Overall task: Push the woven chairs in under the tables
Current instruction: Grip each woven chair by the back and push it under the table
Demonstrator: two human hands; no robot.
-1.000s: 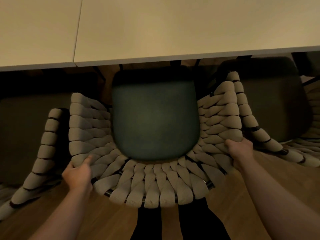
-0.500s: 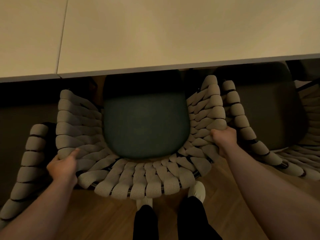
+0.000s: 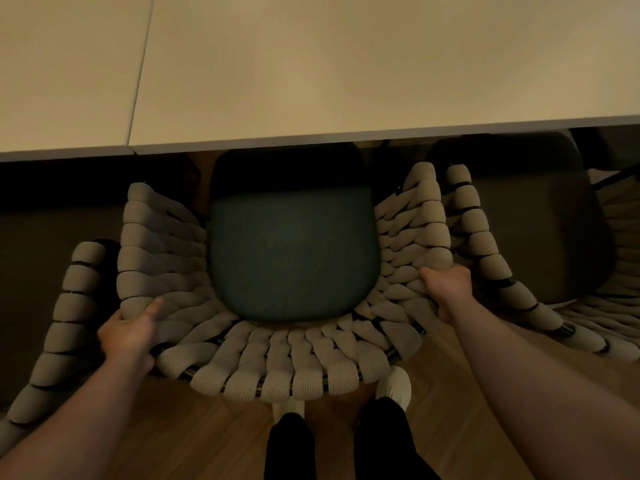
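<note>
Woven chair (image 3: 287, 372) stands in the middle of the head view, seen from above. Its curved back of thick pale cord bands faces the person, and its dark seat cushion (image 3: 294, 258) points toward the bench (image 3: 346, 64). The front strip of the cushion lies in shadow under the bench edge, while the rest of the seat and the whole back stand out over the wooden floor (image 3: 467, 393). The left grip (image 3: 126, 336), a bare hand, is clamped on the left bend of the back rim. Its thumb (image 3: 154, 306) lies flat on the inner weave and its fingers are curled round the outside of the rim, mostly hidden. The right grip (image 3: 446, 284), also a bare hand, is clamped on the right bend of the rim, with the thumb laid over the bands and the fingers wrapped round the outer edge. Both forearms reach in from the lower corners. A second bench top (image 3: 62, 64) butts against the first along a thin seam at the left. A left neighbour chair (image 3: 69, 306) of the same weave stands just beside the held one. A right neighbour chair (image 3: 485, 258) nearly touches its right arm. Below the back rim are two white shoes (image 3: 394, 382) and black trouser legs (image 3: 291, 445).
</note>
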